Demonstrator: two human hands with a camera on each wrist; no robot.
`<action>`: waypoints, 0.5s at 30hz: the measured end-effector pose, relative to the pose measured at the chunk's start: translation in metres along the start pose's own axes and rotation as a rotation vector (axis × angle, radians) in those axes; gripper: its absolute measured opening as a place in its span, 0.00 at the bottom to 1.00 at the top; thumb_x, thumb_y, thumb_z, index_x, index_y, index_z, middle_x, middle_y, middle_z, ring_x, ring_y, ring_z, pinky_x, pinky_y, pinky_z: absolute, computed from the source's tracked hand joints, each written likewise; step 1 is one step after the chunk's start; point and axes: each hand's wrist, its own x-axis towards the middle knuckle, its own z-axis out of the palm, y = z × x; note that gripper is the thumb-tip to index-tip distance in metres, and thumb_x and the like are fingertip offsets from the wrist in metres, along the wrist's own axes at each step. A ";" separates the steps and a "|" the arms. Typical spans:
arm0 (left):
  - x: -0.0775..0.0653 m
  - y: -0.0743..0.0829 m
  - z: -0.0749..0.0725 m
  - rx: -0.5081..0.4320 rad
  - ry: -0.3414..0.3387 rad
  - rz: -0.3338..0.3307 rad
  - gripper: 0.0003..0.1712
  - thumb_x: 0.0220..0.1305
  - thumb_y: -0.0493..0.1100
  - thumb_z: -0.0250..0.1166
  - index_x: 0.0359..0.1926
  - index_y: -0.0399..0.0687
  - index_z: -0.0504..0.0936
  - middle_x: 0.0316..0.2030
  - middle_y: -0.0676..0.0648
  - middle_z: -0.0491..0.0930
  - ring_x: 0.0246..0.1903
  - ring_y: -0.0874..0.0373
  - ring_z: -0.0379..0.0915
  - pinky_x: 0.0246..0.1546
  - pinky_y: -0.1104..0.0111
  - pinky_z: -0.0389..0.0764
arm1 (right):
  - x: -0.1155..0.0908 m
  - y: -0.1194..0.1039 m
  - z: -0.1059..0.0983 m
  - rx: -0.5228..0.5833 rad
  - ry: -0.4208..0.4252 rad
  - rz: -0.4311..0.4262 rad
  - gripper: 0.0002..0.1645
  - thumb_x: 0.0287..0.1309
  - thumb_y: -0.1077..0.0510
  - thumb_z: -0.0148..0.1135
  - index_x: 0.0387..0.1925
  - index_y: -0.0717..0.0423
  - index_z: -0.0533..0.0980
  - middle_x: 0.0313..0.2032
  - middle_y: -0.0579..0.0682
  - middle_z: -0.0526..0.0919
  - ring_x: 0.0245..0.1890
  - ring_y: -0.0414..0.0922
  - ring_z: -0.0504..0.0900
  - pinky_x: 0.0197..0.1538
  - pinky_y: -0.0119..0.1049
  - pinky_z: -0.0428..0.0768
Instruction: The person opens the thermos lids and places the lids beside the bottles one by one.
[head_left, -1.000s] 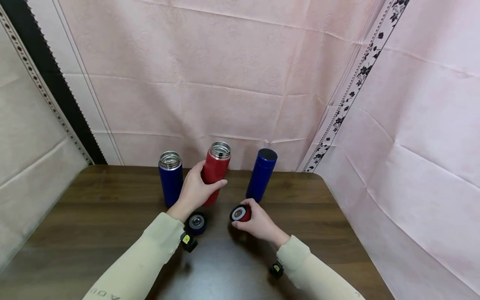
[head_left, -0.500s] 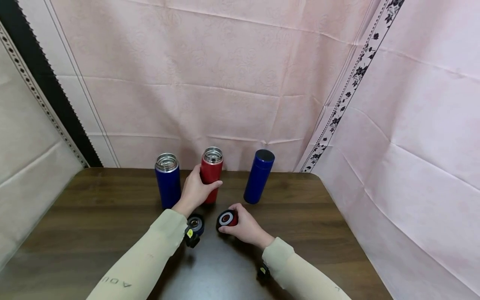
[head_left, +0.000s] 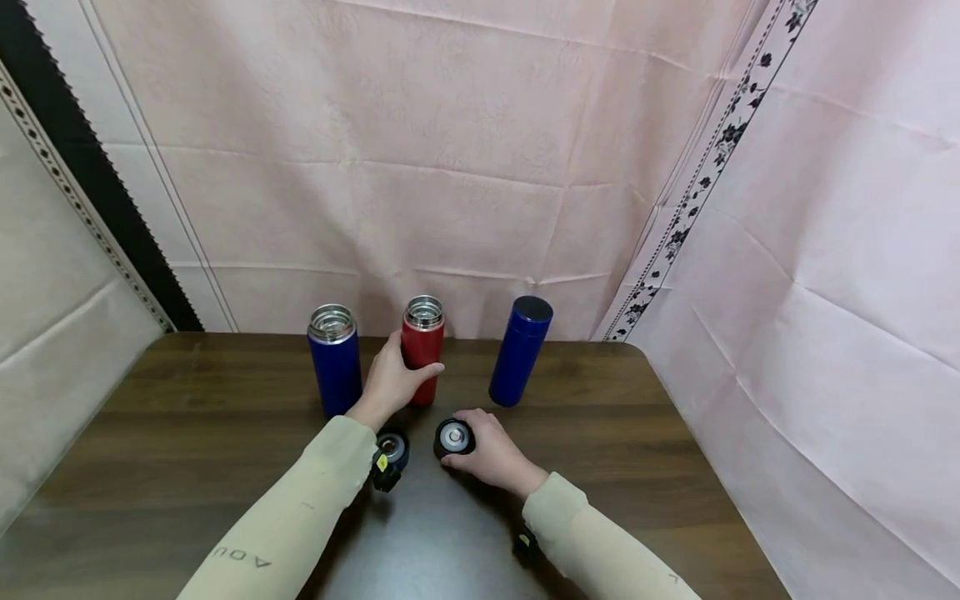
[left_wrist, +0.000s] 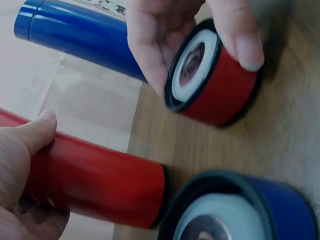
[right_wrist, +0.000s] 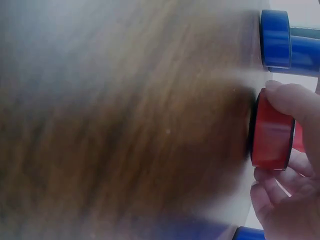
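Observation:
My left hand [head_left: 388, 383] grips the body of a red thermos [head_left: 422, 346], which stands upright with its steel mouth uncovered. The red lid [right_wrist: 274, 132] is pinched at its sides between the thumb and fingers of my right hand [head_left: 491, 450]. Its pale inner side faces up, and its black-rimmed underside is right at the tabletop in the right wrist view. A blue lid [left_wrist: 290, 210] lies inner side up below my left wrist, partly covered by the wrist camera in the head view. Just left of my left hand stands an uncovered blue thermos [head_left: 335, 371].
A second blue thermos [head_left: 519, 354] with its lid on stands farther right, behind my right hand. All of this is on a brown wooden table [head_left: 637, 467]. Pale pink cloth [head_left: 480, 167] hangs behind the table's back edge and along both sides.
The red thermos has come down and slightly left in my left hand, now more upright. My right hand has carried the red lid left and levelled it at the tabletop.

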 end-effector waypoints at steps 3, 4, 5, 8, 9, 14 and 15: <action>0.003 0.001 -0.001 -0.002 -0.020 -0.012 0.46 0.53 0.57 0.74 0.65 0.45 0.61 0.55 0.43 0.73 0.53 0.48 0.72 0.57 0.50 0.71 | 0.000 0.001 -0.002 -0.024 -0.004 -0.009 0.39 0.50 0.43 0.73 0.61 0.52 0.70 0.53 0.46 0.75 0.52 0.44 0.71 0.56 0.43 0.72; 0.003 0.001 -0.001 -0.004 -0.029 -0.014 0.45 0.53 0.55 0.74 0.65 0.45 0.61 0.55 0.43 0.73 0.53 0.47 0.72 0.57 0.50 0.71 | -0.002 0.000 -0.002 -0.032 -0.003 -0.006 0.39 0.50 0.43 0.73 0.61 0.52 0.70 0.53 0.45 0.75 0.52 0.44 0.71 0.56 0.44 0.72; 0.002 0.002 -0.002 -0.005 -0.035 -0.015 0.45 0.53 0.55 0.74 0.66 0.45 0.61 0.55 0.43 0.73 0.53 0.47 0.72 0.57 0.50 0.71 | -0.003 0.000 -0.002 -0.037 0.000 -0.003 0.39 0.50 0.42 0.73 0.61 0.51 0.70 0.53 0.45 0.75 0.52 0.44 0.71 0.56 0.44 0.72; 0.002 0.005 -0.003 -0.008 -0.040 -0.014 0.46 0.53 0.54 0.74 0.66 0.45 0.61 0.55 0.43 0.73 0.53 0.47 0.72 0.57 0.50 0.71 | -0.005 -0.001 -0.003 -0.052 0.015 0.006 0.39 0.49 0.42 0.73 0.60 0.51 0.71 0.53 0.45 0.75 0.51 0.44 0.71 0.56 0.45 0.71; 0.002 0.006 -0.003 -0.011 -0.039 -0.011 0.46 0.53 0.53 0.74 0.66 0.45 0.61 0.55 0.43 0.73 0.53 0.47 0.72 0.57 0.49 0.71 | -0.005 -0.001 -0.003 -0.055 0.019 0.009 0.39 0.49 0.41 0.73 0.60 0.51 0.71 0.53 0.45 0.76 0.51 0.45 0.71 0.56 0.46 0.71; 0.000 0.004 -0.003 -0.022 -0.030 -0.026 0.45 0.54 0.55 0.73 0.65 0.45 0.60 0.56 0.42 0.73 0.53 0.46 0.71 0.57 0.49 0.70 | -0.001 -0.003 -0.001 -0.059 0.021 0.025 0.40 0.47 0.41 0.75 0.59 0.51 0.72 0.53 0.46 0.77 0.51 0.46 0.71 0.55 0.46 0.71; -0.001 0.002 -0.002 -0.026 -0.031 -0.034 0.45 0.54 0.55 0.73 0.65 0.45 0.60 0.56 0.42 0.72 0.54 0.46 0.71 0.57 0.49 0.70 | -0.001 -0.003 0.001 -0.053 0.017 0.032 0.40 0.46 0.41 0.75 0.59 0.51 0.72 0.53 0.46 0.77 0.50 0.46 0.71 0.55 0.45 0.71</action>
